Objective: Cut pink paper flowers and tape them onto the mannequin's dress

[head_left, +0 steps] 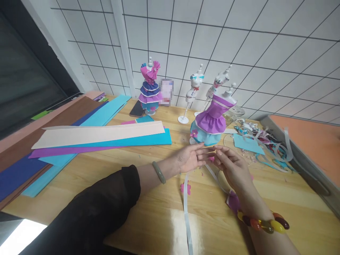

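Observation:
My left hand [192, 156] is turned palm up above the table, its fingers stretched toward my right hand. My right hand [233, 164] pinches thumb and fingers together at the left fingertips; whatever is between them is too small to make out. Just behind both hands stands a small white mannequin in a purple and light blue dress [212, 117], with a pink flower [194, 133] at its hem. A white strip [186, 209] runs from under my left hand toward the front edge. Beside it lies another pink flower [188, 189]. A purple scrap [233, 201] is partly hidden by my right wrist.
Long folded paper strips [103, 134] in several colours cover the left side. At the back stand a dressed mannequin [149, 90] and two bare ones [194, 88], near a dark phone [137, 109]. Ribbons and scraps [265, 141] pile up beside a grey-edged orange board [310, 145].

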### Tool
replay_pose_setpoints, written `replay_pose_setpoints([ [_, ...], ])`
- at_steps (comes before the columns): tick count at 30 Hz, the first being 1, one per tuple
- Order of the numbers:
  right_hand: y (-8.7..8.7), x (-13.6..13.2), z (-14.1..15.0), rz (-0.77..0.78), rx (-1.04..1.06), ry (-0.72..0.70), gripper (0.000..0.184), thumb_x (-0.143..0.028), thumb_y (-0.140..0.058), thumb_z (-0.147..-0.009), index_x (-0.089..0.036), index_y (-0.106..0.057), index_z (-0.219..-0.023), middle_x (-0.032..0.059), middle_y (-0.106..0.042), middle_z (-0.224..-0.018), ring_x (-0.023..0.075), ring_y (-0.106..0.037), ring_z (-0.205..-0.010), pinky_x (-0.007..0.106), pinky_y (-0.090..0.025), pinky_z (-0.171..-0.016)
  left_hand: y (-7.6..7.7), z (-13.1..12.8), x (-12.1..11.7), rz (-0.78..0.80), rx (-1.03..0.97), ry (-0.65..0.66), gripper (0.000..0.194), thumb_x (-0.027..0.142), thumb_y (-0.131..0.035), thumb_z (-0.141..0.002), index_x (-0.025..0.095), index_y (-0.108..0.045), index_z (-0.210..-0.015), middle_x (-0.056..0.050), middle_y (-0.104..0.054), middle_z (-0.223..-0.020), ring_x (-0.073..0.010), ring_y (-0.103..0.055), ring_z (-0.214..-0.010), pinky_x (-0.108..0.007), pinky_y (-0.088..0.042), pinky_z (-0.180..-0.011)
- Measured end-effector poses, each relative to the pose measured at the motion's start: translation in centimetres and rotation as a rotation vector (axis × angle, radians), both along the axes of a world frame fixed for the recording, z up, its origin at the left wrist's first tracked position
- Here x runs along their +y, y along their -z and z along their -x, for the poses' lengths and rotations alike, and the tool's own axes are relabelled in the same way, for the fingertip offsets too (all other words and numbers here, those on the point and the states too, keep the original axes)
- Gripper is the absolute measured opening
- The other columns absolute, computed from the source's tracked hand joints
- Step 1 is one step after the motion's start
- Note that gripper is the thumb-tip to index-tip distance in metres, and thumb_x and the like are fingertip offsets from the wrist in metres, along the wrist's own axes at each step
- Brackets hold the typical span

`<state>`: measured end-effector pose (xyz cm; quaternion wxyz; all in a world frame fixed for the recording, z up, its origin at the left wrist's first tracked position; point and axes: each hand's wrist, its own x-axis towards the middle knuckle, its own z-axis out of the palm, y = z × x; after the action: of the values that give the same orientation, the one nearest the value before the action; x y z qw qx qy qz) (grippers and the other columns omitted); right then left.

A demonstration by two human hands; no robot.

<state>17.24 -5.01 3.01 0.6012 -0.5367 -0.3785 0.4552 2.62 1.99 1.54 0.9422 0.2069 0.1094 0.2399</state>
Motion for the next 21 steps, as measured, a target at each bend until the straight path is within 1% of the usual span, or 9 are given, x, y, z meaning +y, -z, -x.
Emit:
replay_pose_setpoints([
  [2, -0.2, 0.0, 0.2, 0.011, 0.020, 0.012, 0.022, -0.033, -0.075, -0.068, -0.024, -0.069, -0.087, -0.0013, -0.060, -0.072, 0.0081, -0.053, -0.059, 0.019, -0.046, -0.056, -0.1, -0.1, 0.0, 0.037, -0.013, -0.020, 0.024, 0.026, -0.047, -0.087, 0.012, -0.064, -0.096, -0.012, -0.064, -0.110, -0.0179, -0.059, -0.105, -0.037, -0.036, -0.101],
  [4, -0.4, 0.0, 0.6, 0.007, 0.051, -0.007, 0.022, -0.032, -0.075, -0.068, -0.022, -0.068, -0.087, -0.0026, -0.056, -0.064, 0.0063, -0.047, -0.051, 0.018, -0.042, -0.049, -0.1, -0.2, 0.0, 0.073, -0.028, -0.040, 0.022, 0.022, -0.046, -0.086, 0.011, -0.064, -0.092, -0.012, -0.067, -0.104, -0.0171, -0.061, -0.100, -0.035, -0.038, -0.099],
  [7, -0.9, 0.0, 1.2, -0.015, 0.108, -0.089, 0.021, -0.031, -0.072, -0.072, -0.021, -0.065, -0.089, -0.0072, -0.041, -0.050, 0.0035, -0.031, -0.041, 0.014, -0.026, -0.038, -0.2, -0.5, 0.2, 0.101, -0.040, -0.068, 0.017, 0.018, -0.048, -0.084, 0.012, -0.064, -0.087, -0.010, -0.068, -0.096, -0.0162, -0.063, -0.092, -0.033, -0.042, -0.091],
  [8, -1.0, 0.1, 1.4, -0.017, 0.126, -0.116, 0.021, -0.031, -0.071, -0.074, -0.020, -0.064, -0.090, -0.0084, -0.036, -0.048, 0.0031, -0.027, -0.040, 0.014, -0.021, -0.036, -0.2, -0.6, 0.3, 0.101, -0.035, -0.074, 0.016, 0.017, -0.049, -0.084, 0.012, -0.064, -0.086, -0.009, -0.068, -0.094, -0.0157, -0.063, -0.090, -0.031, -0.043, -0.089],
  [10, -1.3, 0.2, 1.7, -0.013, 0.158, -0.161, 0.019, -0.030, -0.069, -0.076, -0.020, -0.061, -0.090, -0.0098, -0.030, -0.048, 0.0026, -0.021, -0.039, 0.014, -0.016, -0.036, -0.2, -0.7, 0.5, 0.095, -0.013, -0.070, 0.014, 0.015, -0.050, -0.082, 0.011, -0.064, -0.085, -0.008, -0.068, -0.090, -0.0144, -0.063, -0.085, -0.029, -0.044, -0.083],
  [12, -1.4, 0.3, 1.9, -0.012, 0.176, -0.188, 0.018, -0.029, -0.068, -0.077, -0.020, -0.059, -0.090, -0.0106, -0.027, -0.049, 0.0023, -0.018, -0.039, 0.015, -0.015, -0.036, -0.1, -0.8, 0.7, 0.083, 0.004, -0.056, 0.015, 0.014, -0.050, -0.082, 0.011, -0.064, -0.086, -0.008, -0.068, -0.087, -0.0135, -0.062, -0.082, -0.027, -0.044, -0.080],
  [16, -1.4, 0.7, 2.1, -0.011, 0.175, -0.194, 0.019, -0.029, -0.068, -0.077, -0.020, -0.058, -0.091, -0.0107, -0.028, -0.049, 0.0021, -0.018, -0.039, 0.015, -0.014, -0.036, 0.1, -0.9, 1.0, 0.060, 0.001, -0.053, 0.015, 0.015, -0.051, -0.081, 0.011, -0.064, -0.087, -0.007, -0.067, -0.083, -0.0132, -0.061, -0.080, -0.027, -0.043, -0.078],
  [19, -1.4, 1.0, 2.0, -0.001, 0.158, -0.164, 0.020, -0.029, -0.070, -0.076, -0.020, -0.059, -0.090, -0.0102, -0.031, -0.050, 0.0018, -0.019, -0.038, 0.014, -0.015, -0.036, 0.3, -1.1, 1.1, 0.049, -0.002, -0.058, 0.015, 0.015, -0.052, -0.081, 0.011, -0.064, -0.088, -0.007, -0.067, -0.082, -0.0134, -0.061, -0.080, -0.028, -0.042, -0.080],
  [21, -1.4, 1.1, 2.0, 0.020, 0.146, -0.127, 0.022, -0.030, -0.072, -0.074, -0.021, -0.059, -0.089, -0.0092, -0.036, -0.052, 0.0018, -0.022, -0.038, 0.014, -0.017, -0.035, 0.3, -1.1, 1.1, 0.045, 0.008, -0.061, 0.015, 0.016, -0.052, -0.081, 0.011, -0.064, -0.088, -0.007, -0.067, -0.082, -0.0138, -0.061, -0.081, -0.029, -0.041, -0.082],
])
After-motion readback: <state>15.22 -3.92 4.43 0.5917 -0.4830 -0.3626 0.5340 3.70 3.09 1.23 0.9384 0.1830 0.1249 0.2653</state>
